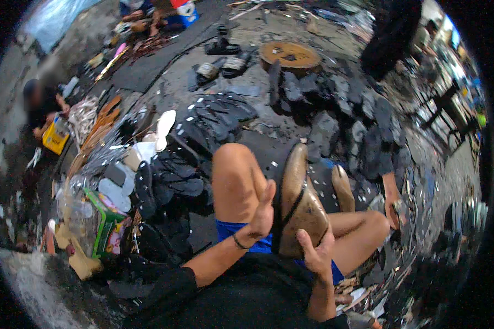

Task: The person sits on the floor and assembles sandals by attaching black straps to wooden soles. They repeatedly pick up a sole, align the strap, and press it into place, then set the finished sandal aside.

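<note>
A brown shoe last (307, 216) stands toe-away in my lap, with a dark strap across it and a black sole (276, 241) along its left side. My right hand (317, 249) grips the last's heel end, the thumb on top. Beside the last, my left hand (262, 213) is held up near my left knee, fingers stretched and nothing in it. A second brown last (343, 189) lies just past my right leg. Whether the sole is fixed to the last cannot be made out.
Black sandals (173, 178) and dark soles (324, 131) lie in rows ahead. A round wooden block (290, 56) stands beyond. At left are a green box (105, 227) and a white sole (164, 130). A person (46, 109) sits far left; someone in dark trousers (392, 41) stands far right.
</note>
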`<action>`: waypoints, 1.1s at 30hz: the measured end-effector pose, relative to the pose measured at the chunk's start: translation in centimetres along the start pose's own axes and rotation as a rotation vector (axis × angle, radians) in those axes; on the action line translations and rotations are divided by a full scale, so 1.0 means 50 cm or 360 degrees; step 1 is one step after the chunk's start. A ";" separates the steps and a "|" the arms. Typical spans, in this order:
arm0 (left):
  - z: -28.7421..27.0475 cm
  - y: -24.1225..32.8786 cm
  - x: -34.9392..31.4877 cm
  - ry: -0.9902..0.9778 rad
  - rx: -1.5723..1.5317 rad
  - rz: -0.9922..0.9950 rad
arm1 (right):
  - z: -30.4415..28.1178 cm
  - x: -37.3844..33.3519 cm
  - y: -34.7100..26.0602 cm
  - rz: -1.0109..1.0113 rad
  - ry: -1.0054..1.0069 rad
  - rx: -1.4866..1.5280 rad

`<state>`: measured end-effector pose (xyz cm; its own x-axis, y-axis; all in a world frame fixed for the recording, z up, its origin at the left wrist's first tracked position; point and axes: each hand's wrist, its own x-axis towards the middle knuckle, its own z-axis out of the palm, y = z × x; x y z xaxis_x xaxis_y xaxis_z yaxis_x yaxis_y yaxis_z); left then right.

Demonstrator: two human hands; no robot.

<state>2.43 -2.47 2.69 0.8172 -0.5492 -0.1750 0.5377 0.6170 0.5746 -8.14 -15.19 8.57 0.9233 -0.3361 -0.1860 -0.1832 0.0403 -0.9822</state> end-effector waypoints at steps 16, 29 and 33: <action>-0.100 0.222 -0.003 -0.0244 -0.1041 0.0093 | -0.048 0.317 0.202 -0.0472 -0.0045 -0.1413; -0.033 0.136 -0.046 0.0192 0.0711 0.0046 | 0.043 0.396 -0.033 -0.0614 -0.0925 -0.0903; -0.123 0.302 -0.083 0.1217 0.1236 0.0618 | -0.046 0.420 0.063 -0.0525 -0.0329 -0.1262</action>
<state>8.42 12.61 7.17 0.9543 0.2496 -0.1643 0.1668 0.0111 0.9859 9.92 -24.29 1.60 0.9990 -0.0352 0.0279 -0.0060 -0.7194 -0.6946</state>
